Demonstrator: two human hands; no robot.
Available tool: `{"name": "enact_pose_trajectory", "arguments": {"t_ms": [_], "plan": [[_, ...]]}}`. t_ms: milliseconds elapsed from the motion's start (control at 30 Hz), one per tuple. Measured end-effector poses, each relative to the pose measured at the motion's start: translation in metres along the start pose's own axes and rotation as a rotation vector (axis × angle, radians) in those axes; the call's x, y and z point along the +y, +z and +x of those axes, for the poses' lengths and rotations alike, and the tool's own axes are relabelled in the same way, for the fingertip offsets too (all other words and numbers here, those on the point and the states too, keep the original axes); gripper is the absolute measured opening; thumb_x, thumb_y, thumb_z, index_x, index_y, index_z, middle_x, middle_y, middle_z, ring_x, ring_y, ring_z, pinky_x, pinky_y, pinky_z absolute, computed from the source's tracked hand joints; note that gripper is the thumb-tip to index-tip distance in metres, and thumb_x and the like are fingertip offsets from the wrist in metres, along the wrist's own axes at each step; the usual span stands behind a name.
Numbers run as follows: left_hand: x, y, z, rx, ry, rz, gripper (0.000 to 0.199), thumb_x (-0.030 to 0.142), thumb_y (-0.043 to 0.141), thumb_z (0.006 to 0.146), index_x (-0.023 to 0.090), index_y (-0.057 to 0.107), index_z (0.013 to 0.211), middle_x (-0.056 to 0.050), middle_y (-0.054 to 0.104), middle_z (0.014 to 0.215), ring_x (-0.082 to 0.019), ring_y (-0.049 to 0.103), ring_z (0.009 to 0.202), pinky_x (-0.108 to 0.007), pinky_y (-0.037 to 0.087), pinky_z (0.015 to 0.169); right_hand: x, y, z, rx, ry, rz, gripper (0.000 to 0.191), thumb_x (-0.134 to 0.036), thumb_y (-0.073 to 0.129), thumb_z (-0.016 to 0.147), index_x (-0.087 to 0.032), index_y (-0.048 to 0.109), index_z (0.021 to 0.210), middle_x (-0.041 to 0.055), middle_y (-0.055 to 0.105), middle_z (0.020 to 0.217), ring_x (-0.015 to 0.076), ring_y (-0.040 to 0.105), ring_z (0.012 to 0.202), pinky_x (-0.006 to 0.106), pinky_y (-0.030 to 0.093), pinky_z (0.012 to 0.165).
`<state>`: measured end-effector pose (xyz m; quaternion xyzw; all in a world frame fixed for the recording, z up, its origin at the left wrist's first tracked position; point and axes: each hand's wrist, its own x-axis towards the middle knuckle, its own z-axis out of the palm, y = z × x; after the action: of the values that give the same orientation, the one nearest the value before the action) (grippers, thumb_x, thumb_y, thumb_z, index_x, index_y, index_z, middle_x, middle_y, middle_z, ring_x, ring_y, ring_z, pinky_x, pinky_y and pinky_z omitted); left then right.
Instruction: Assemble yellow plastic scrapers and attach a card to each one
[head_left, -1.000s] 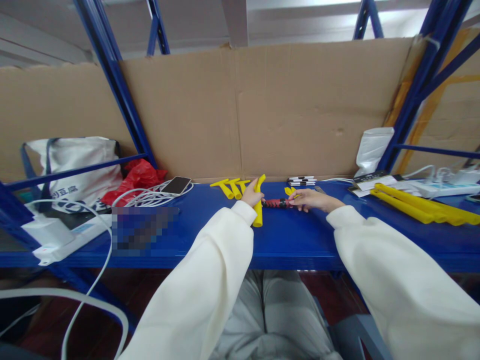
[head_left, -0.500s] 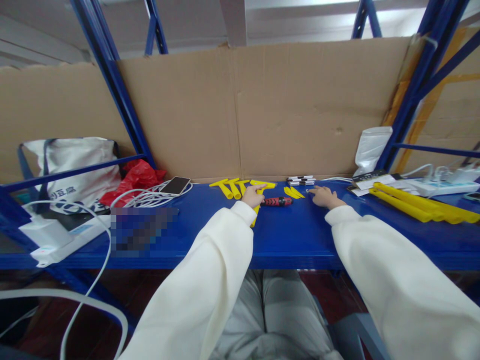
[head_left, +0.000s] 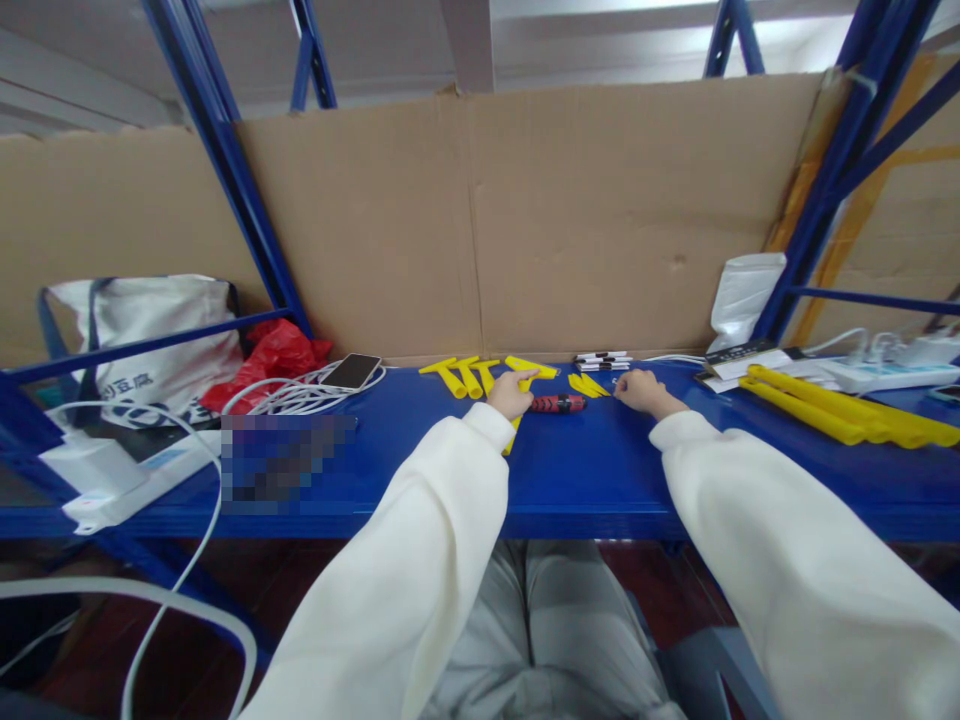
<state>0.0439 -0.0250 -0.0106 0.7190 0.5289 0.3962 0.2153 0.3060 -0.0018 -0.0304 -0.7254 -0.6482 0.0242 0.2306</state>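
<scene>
My left hand (head_left: 511, 394) is closed on a yellow T-shaped piece (head_left: 516, 432) whose stem shows below the fingers. Just right of it a red and black screwdriver (head_left: 557, 403) lies on the blue table (head_left: 585, 470). The fingers of my right hand (head_left: 636, 390) are pinched together at the tabletop, by something small and pale that I cannot make out. Between the hands lie small flat yellow pieces (head_left: 589, 386). Several yellow T-shaped pieces (head_left: 452, 379) lie left of my left hand, and another yellow piece (head_left: 532, 367) is behind it.
A stack of small black-and-white packs (head_left: 602, 360) stands at the back. Long yellow parts (head_left: 847, 408) and a power strip (head_left: 892, 374) are at the right. At the left are a phone (head_left: 352, 371), coiled white cable, a red bag (head_left: 274, 360) and a cloth bag (head_left: 161, 345).
My right hand's fingers have drawn in from a looser spread to a pinch at the tabletop. My left hand and the yellow piece have shifted very slightly right.
</scene>
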Motion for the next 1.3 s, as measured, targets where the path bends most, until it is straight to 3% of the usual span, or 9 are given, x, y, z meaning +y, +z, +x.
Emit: {"name": "enact_pose_trajectory", "arguments": {"t_ms": [133,233,400,533,767,1033,1300], "plan": [[0.003,0.0,-0.002,-0.048,0.04,0.095,0.061,-0.004,0.061,0.071,0.017,0.07,0.127,-0.011,0.07,0.125,-0.024,0.068,0.112,-0.033,0.051,0.102,-0.002,0.001,0.002,-0.078,0.007,0.1,0.026,-0.008,0.068,0.066,-0.022,0.056,0.048,0.0088,0.063,0.068,0.028,0.065,0.088,0.042,0.051,0.086],[0.001,0.001,-0.001,-0.048,0.095,0.117,0.06,-0.004,0.061,0.07,0.018,0.071,0.126,-0.01,0.071,0.124,-0.025,0.065,0.117,-0.034,0.049,0.106,-0.006,0.002,0.002,-0.005,-0.018,0.186,0.026,-0.008,0.069,0.064,-0.022,0.055,0.048,0.0051,0.061,0.063,0.0235,0.063,0.078,0.039,0.05,0.084],[-0.002,0.006,0.001,-0.091,0.27,0.148,0.057,0.0,0.06,0.072,0.019,0.071,0.124,-0.008,0.071,0.122,-0.023,0.063,0.118,-0.035,0.045,0.11,-0.03,0.004,-0.008,0.162,-0.19,0.618,0.015,-0.025,0.072,0.067,-0.023,0.059,0.06,0.0013,0.063,0.068,0.0179,0.057,0.072,0.031,0.05,0.073],[-0.001,0.011,0.0,-0.122,0.349,0.176,0.056,0.0,0.06,0.073,0.016,0.07,0.126,-0.01,0.069,0.124,-0.023,0.062,0.119,-0.034,0.043,0.111,-0.052,0.003,-0.021,0.131,-0.287,0.834,0.017,-0.034,0.073,0.066,-0.023,0.061,0.064,0.0027,0.066,0.076,0.0178,0.057,0.076,0.03,0.05,0.072],[0.0,0.014,-0.002,-0.153,0.413,0.218,0.057,0.003,0.06,0.075,0.02,0.068,0.128,-0.009,0.068,0.124,-0.023,0.062,0.118,-0.037,0.044,0.111,-0.06,0.004,-0.026,0.081,-0.323,0.826,0.019,-0.032,0.073,0.067,-0.022,0.058,0.061,0.0008,0.062,0.073,0.0185,0.057,0.078,0.033,0.048,0.081],[0.005,0.015,-0.005,-0.148,0.391,0.214,0.054,0.002,0.061,0.074,0.017,0.069,0.126,-0.011,0.068,0.123,-0.025,0.062,0.119,-0.038,0.045,0.11,-0.06,0.003,-0.026,0.063,-0.366,0.767,0.01,-0.025,0.068,0.067,-0.022,0.06,0.061,0.0001,0.06,0.073,0.0184,0.056,0.079,0.034,0.044,0.086],[0.005,0.015,-0.007,-0.143,0.405,0.24,0.054,0.001,0.058,0.076,0.017,0.068,0.127,-0.01,0.068,0.124,-0.024,0.062,0.118,-0.037,0.044,0.11,-0.063,0.002,-0.031,0.035,-0.293,0.799,0.012,-0.029,0.066,0.068,-0.022,0.057,0.064,-0.0013,0.056,0.071,0.0181,0.054,0.078,0.033,0.045,0.082]]}}
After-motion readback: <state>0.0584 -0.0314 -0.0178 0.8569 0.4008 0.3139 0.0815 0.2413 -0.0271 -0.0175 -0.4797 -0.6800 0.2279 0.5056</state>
